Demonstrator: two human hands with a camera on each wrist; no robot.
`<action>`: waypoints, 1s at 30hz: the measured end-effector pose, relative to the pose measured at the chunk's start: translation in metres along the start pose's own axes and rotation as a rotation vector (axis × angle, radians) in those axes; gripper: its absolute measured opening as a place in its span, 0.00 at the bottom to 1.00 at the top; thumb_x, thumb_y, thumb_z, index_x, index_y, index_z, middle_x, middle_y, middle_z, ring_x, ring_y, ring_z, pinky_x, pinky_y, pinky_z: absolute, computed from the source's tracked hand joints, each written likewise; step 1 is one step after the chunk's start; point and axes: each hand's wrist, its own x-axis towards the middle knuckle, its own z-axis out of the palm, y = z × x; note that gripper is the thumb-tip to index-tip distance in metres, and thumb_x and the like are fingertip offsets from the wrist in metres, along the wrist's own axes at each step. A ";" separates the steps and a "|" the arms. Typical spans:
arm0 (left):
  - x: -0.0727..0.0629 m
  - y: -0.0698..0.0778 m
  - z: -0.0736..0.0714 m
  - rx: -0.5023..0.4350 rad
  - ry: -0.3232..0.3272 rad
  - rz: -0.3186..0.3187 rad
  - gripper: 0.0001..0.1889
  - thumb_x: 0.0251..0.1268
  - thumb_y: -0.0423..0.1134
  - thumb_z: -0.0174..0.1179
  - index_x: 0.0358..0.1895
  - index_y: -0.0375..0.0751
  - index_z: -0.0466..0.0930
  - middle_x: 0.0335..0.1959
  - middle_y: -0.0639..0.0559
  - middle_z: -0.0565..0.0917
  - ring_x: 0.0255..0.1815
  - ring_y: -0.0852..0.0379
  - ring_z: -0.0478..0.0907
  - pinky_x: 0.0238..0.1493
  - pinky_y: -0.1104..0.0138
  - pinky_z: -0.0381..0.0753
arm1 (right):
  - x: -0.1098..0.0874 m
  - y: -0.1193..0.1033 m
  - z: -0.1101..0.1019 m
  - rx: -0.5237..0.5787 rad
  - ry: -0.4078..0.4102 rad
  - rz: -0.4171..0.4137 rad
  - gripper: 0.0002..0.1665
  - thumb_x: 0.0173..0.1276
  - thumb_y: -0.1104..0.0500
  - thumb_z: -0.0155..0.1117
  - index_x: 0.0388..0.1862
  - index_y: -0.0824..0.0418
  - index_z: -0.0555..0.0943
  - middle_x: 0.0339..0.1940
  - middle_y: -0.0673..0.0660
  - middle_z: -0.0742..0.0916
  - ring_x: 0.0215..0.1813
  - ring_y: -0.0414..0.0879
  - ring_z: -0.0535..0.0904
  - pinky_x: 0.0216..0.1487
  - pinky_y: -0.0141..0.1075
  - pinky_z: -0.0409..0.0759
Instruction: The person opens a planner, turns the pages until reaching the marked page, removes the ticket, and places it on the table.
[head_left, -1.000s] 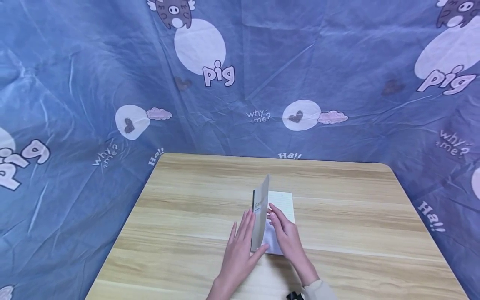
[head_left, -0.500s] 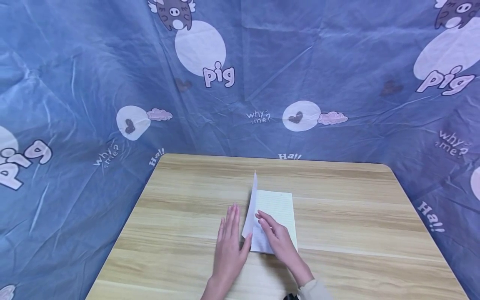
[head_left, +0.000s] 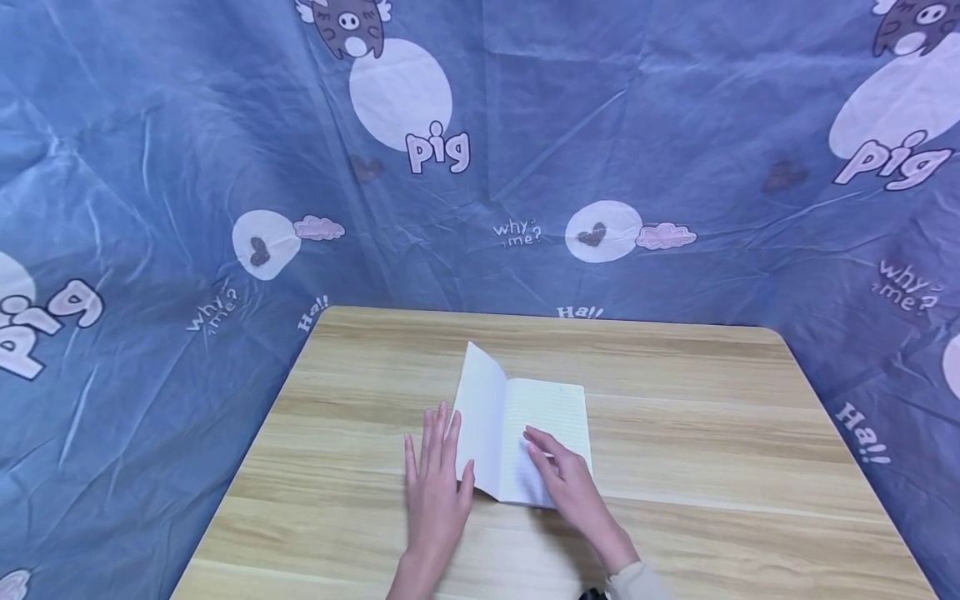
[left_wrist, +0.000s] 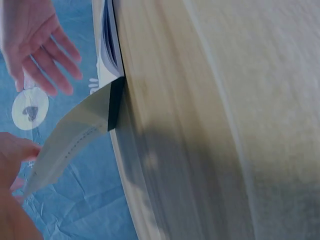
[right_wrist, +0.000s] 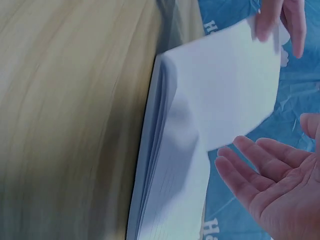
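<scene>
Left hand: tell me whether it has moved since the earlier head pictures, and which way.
Yes. In the head view, the left hand has shifted leftward, toward the left edge of the table.

The notebook [head_left: 517, 475] had a whitish right page [head_left: 551, 404] with fine, faint ruled lines, and a plain white inner leaf [head_left: 480, 408] opposite. Its outer cover [left_wrist: 75, 130] was greyish beige with small darker lettering, and its spine [left_wrist: 115, 102] a very dark green. Pale yellow-brown wood grain streaked the tabletop [head_left: 690, 400]. The blue cloth [head_left: 555, 108] behind bore white discs [head_left: 401, 96], dark hearts [head_left: 592, 234], pink clouds [head_left: 665, 236], a grey-brown pig figure [head_left: 349, 25] with white wings, white "Ha!!" lettering [head_left: 579, 312] and pale "pig" lettering [head_left: 438, 150] outlined in dark. The sleeve [head_left: 637, 582] was light beige, the small object [head_left: 592, 594] beside it black.
</scene>
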 end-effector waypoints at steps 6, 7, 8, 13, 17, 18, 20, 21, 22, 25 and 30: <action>-0.002 -0.007 0.001 0.112 -0.008 0.032 0.36 0.53 0.40 0.70 0.69 0.44 0.71 0.77 0.47 0.58 0.78 0.43 0.49 0.69 0.32 0.47 | -0.003 0.012 -0.011 -0.115 0.021 0.006 0.24 0.75 0.53 0.58 0.63 0.66 0.76 0.60 0.61 0.82 0.60 0.60 0.78 0.63 0.54 0.73; -0.002 -0.008 0.002 0.126 -0.011 0.037 0.36 0.53 0.40 0.71 0.68 0.44 0.72 0.77 0.48 0.60 0.78 0.44 0.50 0.68 0.31 0.47 | -0.003 0.014 -0.013 -0.140 0.023 0.005 0.25 0.75 0.53 0.59 0.64 0.66 0.76 0.61 0.62 0.82 0.62 0.60 0.77 0.65 0.55 0.72; -0.002 -0.008 0.002 0.135 -0.014 0.041 0.35 0.52 0.40 0.71 0.67 0.44 0.73 0.76 0.48 0.61 0.78 0.44 0.50 0.68 0.31 0.47 | -0.003 0.016 -0.014 -0.167 0.023 0.005 0.25 0.74 0.53 0.59 0.64 0.66 0.76 0.61 0.62 0.82 0.64 0.61 0.75 0.66 0.55 0.70; -0.006 -0.010 0.005 0.156 -0.052 0.049 0.34 0.50 0.41 0.74 0.64 0.43 0.76 0.73 0.47 0.67 0.76 0.44 0.55 0.69 0.31 0.42 | -0.005 0.026 -0.023 -0.272 0.012 0.004 0.26 0.71 0.57 0.64 0.64 0.67 0.76 0.61 0.65 0.80 0.65 0.62 0.73 0.67 0.55 0.68; -0.010 -0.011 0.009 0.149 -0.100 0.033 0.33 0.51 0.42 0.74 0.63 0.43 0.77 0.71 0.46 0.69 0.75 0.43 0.58 0.70 0.32 0.38 | -0.007 0.031 -0.027 -0.329 0.006 -0.011 0.28 0.68 0.59 0.66 0.64 0.69 0.75 0.63 0.68 0.78 0.66 0.64 0.71 0.68 0.57 0.66; -0.011 -0.011 0.009 0.148 -0.110 0.033 0.32 0.51 0.42 0.74 0.63 0.43 0.77 0.71 0.46 0.69 0.75 0.43 0.58 0.70 0.32 0.39 | -0.008 0.032 -0.028 -0.346 0.004 -0.018 0.29 0.68 0.59 0.67 0.64 0.70 0.74 0.63 0.69 0.78 0.67 0.65 0.70 0.68 0.57 0.66; -0.013 -0.011 0.010 0.149 -0.134 0.035 0.32 0.52 0.43 0.73 0.63 0.43 0.77 0.71 0.46 0.69 0.74 0.43 0.59 0.69 0.31 0.42 | -0.010 0.034 -0.030 -0.383 -0.003 -0.040 0.30 0.66 0.59 0.68 0.64 0.71 0.74 0.64 0.70 0.77 0.67 0.66 0.69 0.68 0.58 0.65; -0.014 -0.011 0.011 0.149 -0.145 0.039 0.32 0.52 0.43 0.73 0.63 0.43 0.77 0.71 0.46 0.70 0.74 0.43 0.60 0.68 0.31 0.44 | -0.010 0.035 -0.030 -0.401 -0.009 -0.051 0.30 0.66 0.60 0.69 0.63 0.72 0.74 0.64 0.70 0.77 0.68 0.66 0.69 0.68 0.58 0.65; -0.015 -0.011 0.012 0.148 -0.155 0.044 0.32 0.52 0.43 0.73 0.63 0.43 0.77 0.70 0.46 0.70 0.74 0.43 0.60 0.68 0.30 0.45 | -0.011 0.036 -0.031 -0.414 -0.014 -0.062 0.31 0.65 0.60 0.69 0.63 0.72 0.74 0.65 0.70 0.76 0.68 0.67 0.68 0.68 0.59 0.65; -0.017 -0.010 0.013 0.142 -0.199 0.055 0.31 0.54 0.44 0.72 0.64 0.43 0.77 0.70 0.46 0.70 0.73 0.43 0.61 0.67 0.30 0.47 | -0.014 0.039 -0.031 -0.449 -0.029 -0.090 0.31 0.62 0.60 0.71 0.61 0.74 0.75 0.65 0.70 0.76 0.68 0.67 0.67 0.67 0.60 0.66; -0.019 -0.006 0.014 0.105 -0.280 0.052 0.30 0.57 0.43 0.69 0.65 0.43 0.75 0.71 0.46 0.69 0.74 0.44 0.60 0.68 0.31 0.46 | -0.017 0.043 -0.032 -0.481 -0.036 -0.103 0.33 0.60 0.59 0.73 0.61 0.74 0.75 0.66 0.70 0.75 0.69 0.67 0.67 0.65 0.61 0.67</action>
